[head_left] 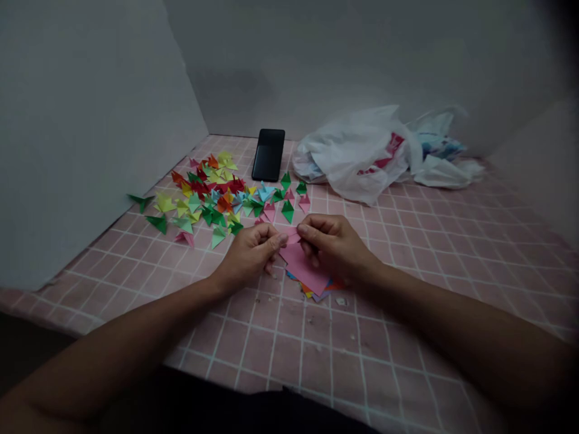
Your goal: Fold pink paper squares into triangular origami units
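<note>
Between my two hands is a small piece of pink folded paper point(293, 235), pinched at both ends. My left hand point(251, 253) grips its left side with thumb and forefinger. On its right side, my right hand point(337, 244) is closed in a pinch, the other fingers curled below. Just beneath lies a stack of square paper sheets point(310, 271), pink on top, with blue, yellow, orange and purple corners sticking out. Part of the stack is covered by my right hand. Beyond my left hand spreads a pile of small folded paper cranes point(210, 211) in many colours.
A black phone point(268, 155) leans upright behind the cranes. White plastic bags point(357, 150) with red print lie crumpled at the back right. The pink checked tablecloth point(244, 355) meets walls at the left and back. Small paper scraps point(341, 301) lie near the stack.
</note>
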### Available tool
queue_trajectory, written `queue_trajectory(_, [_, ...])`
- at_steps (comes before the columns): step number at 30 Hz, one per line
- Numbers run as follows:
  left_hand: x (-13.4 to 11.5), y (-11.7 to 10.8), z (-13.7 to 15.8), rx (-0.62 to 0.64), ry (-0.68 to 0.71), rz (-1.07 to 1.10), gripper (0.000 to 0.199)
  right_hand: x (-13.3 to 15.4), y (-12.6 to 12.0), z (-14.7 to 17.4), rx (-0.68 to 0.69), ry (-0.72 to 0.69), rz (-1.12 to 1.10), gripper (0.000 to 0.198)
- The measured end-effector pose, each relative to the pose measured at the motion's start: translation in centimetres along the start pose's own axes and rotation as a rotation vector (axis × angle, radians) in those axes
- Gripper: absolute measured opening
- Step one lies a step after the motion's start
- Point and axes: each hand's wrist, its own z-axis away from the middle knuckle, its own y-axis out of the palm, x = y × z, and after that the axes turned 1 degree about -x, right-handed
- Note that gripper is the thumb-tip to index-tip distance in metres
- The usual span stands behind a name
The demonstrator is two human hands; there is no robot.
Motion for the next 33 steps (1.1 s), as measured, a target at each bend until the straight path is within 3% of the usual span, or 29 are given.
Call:
queue_trajectory(4, [0.5, -0.4, -0.3, 0.022, 0.026, 0.024, 0.033, 0.1, -0.1, -0.1, -0.048, 0.044, -0.063, 0.038])
queue_trajectory(7, [0.4, -0.7, -0.4, -0.094, 0.111, -0.108, 0.030, 0.6, -0.3, -0.4, -0.120, 0.074, -0.090, 0.034])
queue_trajectory(9, [0.1, -0.8, -0.3, -0.239, 0.276, -0.299, 0.024, 0.8, -0.4, -0.5, -0.149, 0.092, -0.084, 0.032])
queue_trajectory(11, [-0.1, -0.8, -0.2, -0.308, 0.492, -0.489, 0.015, 0.9, -0.2, -0.4, -0.148, 0.107, -0.078, 0.033])
queue_trajectory(14, [-0.1, -0.4, 0.1, -0.256, 0.713, -0.685, 0.026, 0.9, 0.3, 0.1, -0.079, 0.162, -0.107, 0.036])
queue_trajectory(16, [0.0, -0.1, 0.3, -0.211, 0.739, -0.736, 0.015, 0.8, 0.6, 0.4, -0.010, 0.227, -0.140, 0.038])
queue_trajectory(19, [0.1, 0.2, 0.5, -0.211, 0.624, -0.642, 0.011, 0.6, 0.9, 0.7, 0.044, 0.267, -0.142, 0.042])
queue_trajectory(22, [0.2, 0.1, 0.3, -0.247, 0.377, -0.324, 0.013, 0.5, 1.0, 0.6, -0.022, 0.132, -0.073, 0.043])
queue_trajectory(26, [0.4, 0.1, -0.2, -0.135, 0.099, 0.104, 0.024, 0.4, 1.1, 0.5, -0.048, -0.031, 0.054, 0.029])
queue_trajectory(29, [0.4, 0.2, -0.3, -0.044, -0.032, 0.165, 0.028, 0.1, 1.1, 0.4, -0.035, -0.060, 0.135, 0.020])
queue_trajectory(33, [0.2, 0.4, 0.0, 0.019, -0.076, 0.110, 0.028, -0.2, 0.9, 0.4, -0.068, -0.073, 0.149, 0.024])
